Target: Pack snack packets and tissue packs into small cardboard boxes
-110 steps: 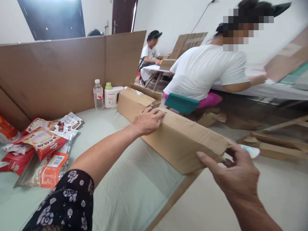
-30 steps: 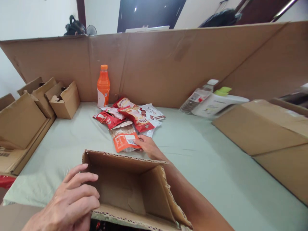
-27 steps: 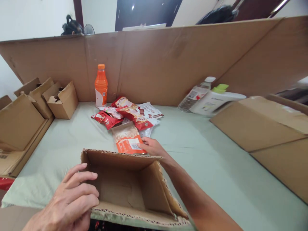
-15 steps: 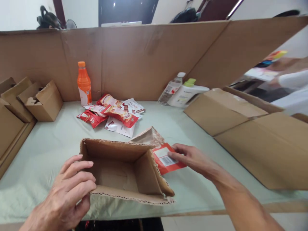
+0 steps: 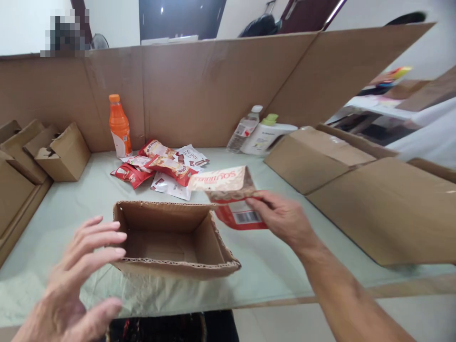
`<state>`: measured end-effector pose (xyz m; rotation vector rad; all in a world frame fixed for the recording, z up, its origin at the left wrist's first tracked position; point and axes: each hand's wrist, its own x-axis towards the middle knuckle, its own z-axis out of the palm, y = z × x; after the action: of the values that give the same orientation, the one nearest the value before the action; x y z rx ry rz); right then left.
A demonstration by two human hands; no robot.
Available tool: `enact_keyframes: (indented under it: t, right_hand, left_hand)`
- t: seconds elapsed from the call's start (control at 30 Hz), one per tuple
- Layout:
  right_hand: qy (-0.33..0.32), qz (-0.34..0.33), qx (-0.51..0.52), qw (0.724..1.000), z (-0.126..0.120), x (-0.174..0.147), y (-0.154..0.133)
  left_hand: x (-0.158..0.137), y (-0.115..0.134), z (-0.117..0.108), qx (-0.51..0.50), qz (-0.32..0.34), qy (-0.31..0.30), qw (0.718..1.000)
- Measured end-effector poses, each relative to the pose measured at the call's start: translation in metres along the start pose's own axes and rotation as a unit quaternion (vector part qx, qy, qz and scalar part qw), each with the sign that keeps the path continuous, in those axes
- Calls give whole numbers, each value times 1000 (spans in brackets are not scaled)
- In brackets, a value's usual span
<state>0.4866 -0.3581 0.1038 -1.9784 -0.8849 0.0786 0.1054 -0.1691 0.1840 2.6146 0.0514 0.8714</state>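
The right hand (image 5: 285,218) is holding a snack bag (image 5: 235,204), with the thumb pressed on the front and the other fingers tucked behind it. The bag is red at the bottom, with a white patch and black bar lines, and its pale top part bends over and has red letters on it. It is up near the back right corner of an open brown box (image 5: 174,270), and I cannot tell if it touches the edge.

The left hand (image 5: 71,275) is at the left end of the box. Its fingers are spread out and let go, with the thumb far from the rest (the tips are so close to the rim that I can't tell if they touch it). The box sits the right way up on a light green cloth (image 5: 270,270), near the front edge, and its brown floor shows.

Behind the box is a little heap of red and white snack packs (image 5: 171,170), lying partly on top of each other. An orange bottle (image 5: 120,130) stands just behind them, by the tall cardboard wall (image 5: 213,90). Over to the right, a clear bottle (image 5: 245,133) and a white bottle with a green cap (image 5: 265,138) are side by side. Small brown boxes (image 5: 71,156) are on the left, and long brown boxes (image 5: 384,209) are on the right
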Motion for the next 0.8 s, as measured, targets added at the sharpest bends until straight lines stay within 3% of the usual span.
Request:
enact_keyframes:
  t: [0.07,0.17,0.23,0.33,0.47,0.57,0.67,0.8]
  right_hand:
    - [98,-79,-43,991,-22,1,-23]
    - [173,-171,-77,967,-49,0,-61]
    - [193,-200,-79,957,-61,-3,-86]
    - [199,-228,-34,952,-67,-10,-114]
    - [131,-286,25,949,-59,-18,-133]
    - [65,-288,40,955,-53,-21,-139]
    - [-55,-235,97,966,-54,-20,-144]
    - [-222,-177,179,942,-55,-12,-159]
  left_hand:
    - [17,-1,-6,-7,-12,63,998]
    - [56,-2,-7,17,-7,139,990]
    - [84,-1,-5,25,18,148,988]
    - [117,5,-3,-11,29,112,993]
    - [137,12,-1,-139,-26,-12,990]
    - [137,13,3,-199,-73,-82,974]
    - [131,14,8,-213,-95,-70,970]
    - [123,19,12,-213,-106,-46,970]
